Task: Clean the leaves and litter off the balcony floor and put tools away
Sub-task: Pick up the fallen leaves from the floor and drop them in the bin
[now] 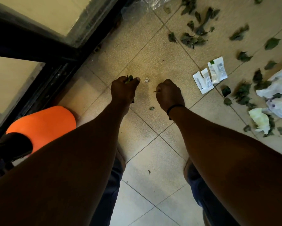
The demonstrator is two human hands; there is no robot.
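Observation:
My left hand (123, 90) is curled around a few green leaves that poke out above its knuckles. My right hand (168, 93) is curled too, with a small leaf stem showing at its left edge. Both hover low over the beige tiled floor (153, 62). A small white scrap (146, 79) lies between them, and a tiny leaf (152, 108) lies just below. Several dark green leaves (192, 38) are scattered to the upper right. White torn sachets (210, 75), a crumpled white plastic bag (280, 90) and a crumpled tissue (260, 121) lie at the right.
A black metal door frame (44, 51) runs along the left. An orange object (44, 124) sits at lower left beside it. Clear plastic wrap (146, 4) lies at the top by the frame. My knees in dark shorts show below my arms.

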